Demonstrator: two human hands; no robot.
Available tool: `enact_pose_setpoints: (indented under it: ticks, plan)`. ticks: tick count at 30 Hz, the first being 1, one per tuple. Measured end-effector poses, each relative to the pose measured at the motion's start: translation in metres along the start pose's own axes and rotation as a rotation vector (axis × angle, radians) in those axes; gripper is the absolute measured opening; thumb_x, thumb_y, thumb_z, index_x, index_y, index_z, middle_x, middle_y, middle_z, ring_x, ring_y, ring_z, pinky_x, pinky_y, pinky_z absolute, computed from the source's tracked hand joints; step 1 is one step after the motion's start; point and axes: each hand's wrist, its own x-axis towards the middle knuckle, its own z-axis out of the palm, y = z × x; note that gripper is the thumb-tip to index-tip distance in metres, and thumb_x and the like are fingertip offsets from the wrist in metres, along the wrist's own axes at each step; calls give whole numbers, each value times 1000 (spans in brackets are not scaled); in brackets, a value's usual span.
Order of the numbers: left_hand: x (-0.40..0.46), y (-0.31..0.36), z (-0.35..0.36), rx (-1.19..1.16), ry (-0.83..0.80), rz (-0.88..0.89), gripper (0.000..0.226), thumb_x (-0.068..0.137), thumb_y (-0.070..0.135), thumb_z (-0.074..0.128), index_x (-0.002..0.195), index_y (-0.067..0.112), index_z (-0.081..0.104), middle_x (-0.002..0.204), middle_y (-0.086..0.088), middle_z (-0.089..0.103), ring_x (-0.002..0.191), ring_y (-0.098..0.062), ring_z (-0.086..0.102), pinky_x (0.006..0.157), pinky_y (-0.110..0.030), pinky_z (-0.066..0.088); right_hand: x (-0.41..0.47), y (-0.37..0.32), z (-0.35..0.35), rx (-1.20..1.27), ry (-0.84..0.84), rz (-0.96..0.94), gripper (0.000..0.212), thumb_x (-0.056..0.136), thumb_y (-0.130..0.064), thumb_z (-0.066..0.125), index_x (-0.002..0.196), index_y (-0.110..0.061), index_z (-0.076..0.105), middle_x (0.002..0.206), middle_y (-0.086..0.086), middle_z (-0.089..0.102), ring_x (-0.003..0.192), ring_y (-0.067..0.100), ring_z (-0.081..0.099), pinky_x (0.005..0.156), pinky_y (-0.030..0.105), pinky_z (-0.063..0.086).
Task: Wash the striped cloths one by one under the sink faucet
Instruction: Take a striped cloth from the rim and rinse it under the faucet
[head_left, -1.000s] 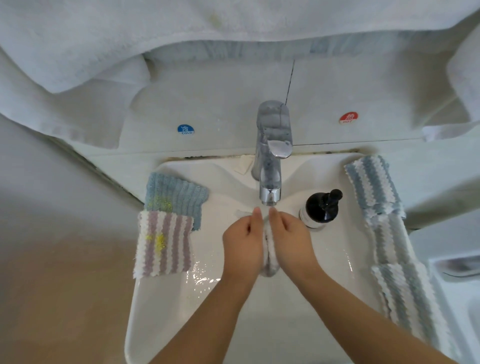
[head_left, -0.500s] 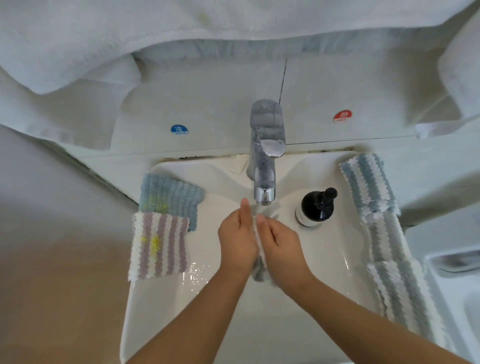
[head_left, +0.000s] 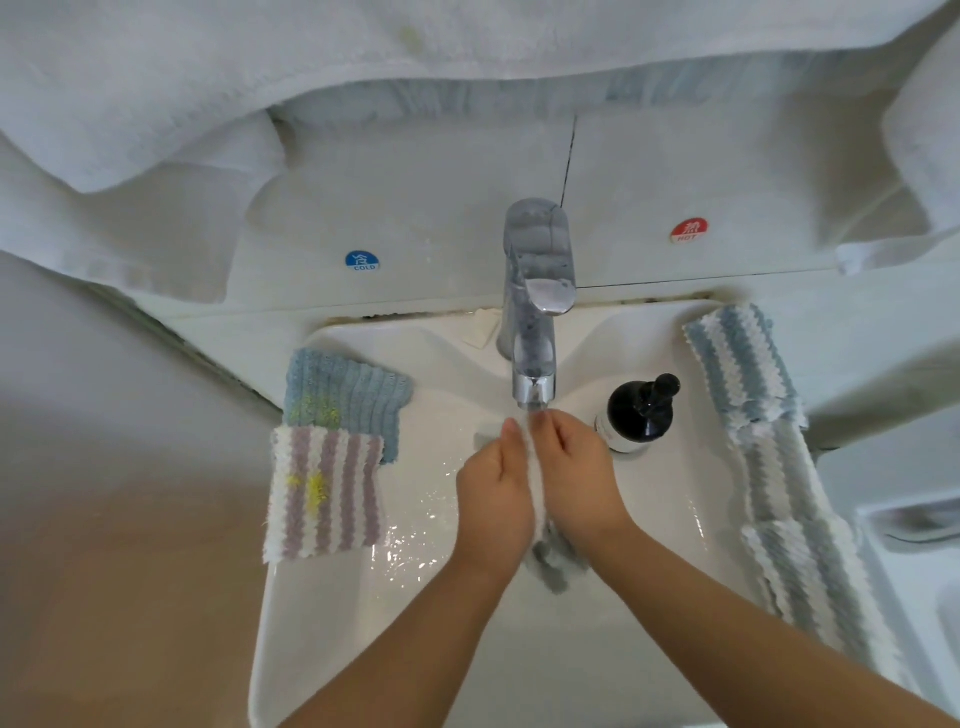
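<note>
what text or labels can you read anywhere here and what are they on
"COLD", under a white character, on the blue round sticker on the wall left of the faucet.
"HOT", under a white character, on the red round sticker on the wall right of the faucet.
The label on the black pump bottle is too small and blurred to read.
No other text shows.

A home bathroom is showing here: a white ceramic sink (head_left: 322, 597) is sitting under a chrome faucet (head_left: 535, 312), cold (head_left: 362, 260) and hot (head_left: 688, 232) stickers are marking the tiled wall, white towels (head_left: 208, 78) are hanging overhead, and a dark pump bottle (head_left: 641, 410) is standing on the basin edge.
</note>
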Motion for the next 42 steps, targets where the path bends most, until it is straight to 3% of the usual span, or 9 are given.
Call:
enact_pose_setpoints:
  ticks: [6,9,12,18,22,25,31,36,42]
  plan:
    - [9,6,-1,0,-26,56,50,103,36,39,59,16,53,49,8,54,48,-2,49,51,-19,41,-2,0,1,30,27,-14,41,101,-25,47,61,-16,45,54,-4,43,56,10,40,53,26,35]
    - [3,2,-1,34,-111,5,51,103,38,40,64,9,57,56,1,56,55,-8,54,56,-22,45,6,-1,-3,46,12,42,42,101,-26,46,61,-16,43,52,-5,43,54,10,41,51,24,36]
    - [26,1,-8,-55,25,-70,56,103,41,38,68,2,56,58,-4,56,55,-13,55,57,-33,48,-13,7,4,-37,-45,0,44,101,-28,45,59,-17,42,47,-11,40,49,3,38,50,19,34]
    - [2,-1,0,37,-55,25,55,102,40,39,68,-1,55,59,-16,55,56,-12,50,53,-25,42,5,2,0,25,1,32,43,102,-30,45,62,-13,46,53,-7,43,53,8,40,51,23,35]
    - [23,3,-7,-57,73,-34,56,103,42,36,67,1,50,57,-10,52,56,-14,51,54,-30,45,-13,8,6,-84,-71,-39,43,101,-32,45,61,-15,43,51,-9,40,53,5,38,54,21,35]
    - [9,8,-2,-17,-5,55,51,103,33,39,61,7,50,48,8,49,46,-2,43,48,-17,36,-1,1,2,11,-11,-3,41,101,-30,46,64,-12,48,54,-4,45,55,8,42,51,23,36]
    - [27,3,-4,-91,77,-47,59,103,42,36,73,-6,53,62,-15,56,58,-18,54,57,-36,47,-14,1,3,-56,-59,-62,43,101,-27,46,59,-19,44,47,-12,42,48,2,37,51,18,33]
    - [0,4,10,-7,-34,35,53,103,36,39,66,0,53,57,-6,51,56,-14,48,56,-31,39,9,-7,-10,36,-11,-26,41,101,-24,46,61,-16,45,49,-12,41,48,4,35,46,17,31]
    - [17,10,3,-53,56,27,49,104,33,39,62,10,48,54,2,47,50,-7,42,52,-24,37,-3,0,-2,-39,-38,-87,41,101,-25,46,61,-21,46,51,-12,41,53,5,36,53,22,33]
